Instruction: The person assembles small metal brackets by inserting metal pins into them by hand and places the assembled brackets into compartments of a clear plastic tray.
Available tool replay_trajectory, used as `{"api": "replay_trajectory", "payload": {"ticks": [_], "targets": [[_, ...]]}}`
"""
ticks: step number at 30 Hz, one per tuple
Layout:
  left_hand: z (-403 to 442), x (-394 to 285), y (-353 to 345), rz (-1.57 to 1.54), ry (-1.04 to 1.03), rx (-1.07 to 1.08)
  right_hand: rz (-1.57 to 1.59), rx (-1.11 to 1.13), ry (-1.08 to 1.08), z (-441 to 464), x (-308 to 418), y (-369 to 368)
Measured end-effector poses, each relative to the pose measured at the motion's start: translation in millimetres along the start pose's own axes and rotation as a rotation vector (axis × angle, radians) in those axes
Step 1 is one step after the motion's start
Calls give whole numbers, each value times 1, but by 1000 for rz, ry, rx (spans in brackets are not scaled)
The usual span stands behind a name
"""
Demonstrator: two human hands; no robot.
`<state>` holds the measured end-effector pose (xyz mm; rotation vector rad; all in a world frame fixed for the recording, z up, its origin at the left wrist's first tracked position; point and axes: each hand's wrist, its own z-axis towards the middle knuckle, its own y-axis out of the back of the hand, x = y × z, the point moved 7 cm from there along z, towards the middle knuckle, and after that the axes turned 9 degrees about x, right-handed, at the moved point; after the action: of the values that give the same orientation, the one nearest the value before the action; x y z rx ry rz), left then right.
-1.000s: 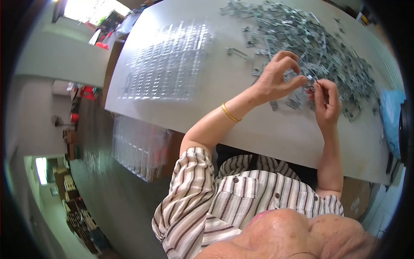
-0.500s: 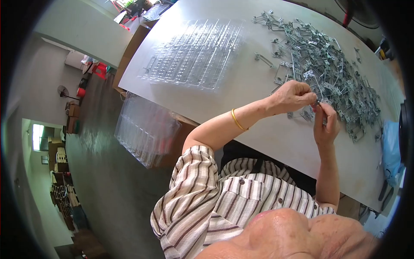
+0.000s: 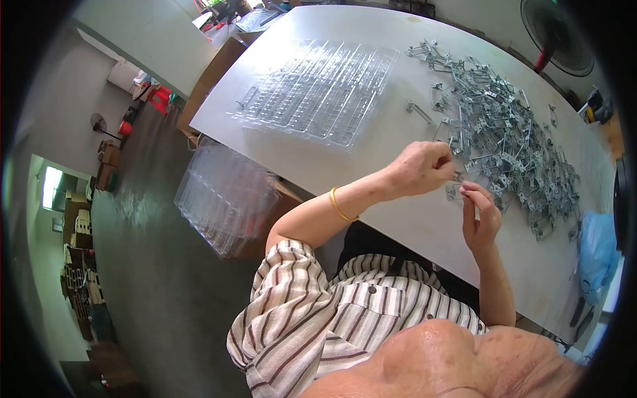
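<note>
Left hand over white table, fan beyond.

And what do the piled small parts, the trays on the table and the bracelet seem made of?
Piled small parts: probably metal, silvery-grey, with small glints. Trays: likely clear plastic; see-through, with glossy highlights. Bracelet: shiny yellow, perhaps metal; whether real gold, I cannot tell.

The metal parts are silver-grey, the table white, the bag blue, the bangle gold, the shirt brown-striped cream.
</note>
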<state>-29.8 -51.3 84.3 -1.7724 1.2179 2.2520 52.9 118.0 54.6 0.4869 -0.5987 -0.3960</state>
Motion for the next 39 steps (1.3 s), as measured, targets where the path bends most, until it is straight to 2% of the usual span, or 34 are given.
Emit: {"api": "replay_trajectory", "payload": {"ticks": [4, 8, 13, 17, 20, 25, 26, 29, 39], "targets": [[-24, 1, 61, 387, -70, -287, 141, 242, -103, -2, 14, -29], [-52, 20, 140, 636, 5, -488, 267, 465, 18, 10, 55, -66], [-104, 65, 254, 870, 250, -663, 386, 606, 150, 28, 97, -137], [-131, 91, 329, 1047, 468, -724, 553, 613, 130, 46, 108, -175], [-122, 122, 376, 1144, 493, -666, 635, 628, 47, 47, 99, -196], [-73, 160, 404, 1206, 652, -517, 769, 598, -82, 41, 80, -197], [-63, 170, 408, 1221, 681, -483, 777, 661, -138, 40, 76, -198], [-48, 206, 432, 1242, 759, -485, 843, 678, -212, 46, 73, -197], [-19, 239, 446, 1208, 987, -248, 988, 694, -380, 32, 60, -207]]}}
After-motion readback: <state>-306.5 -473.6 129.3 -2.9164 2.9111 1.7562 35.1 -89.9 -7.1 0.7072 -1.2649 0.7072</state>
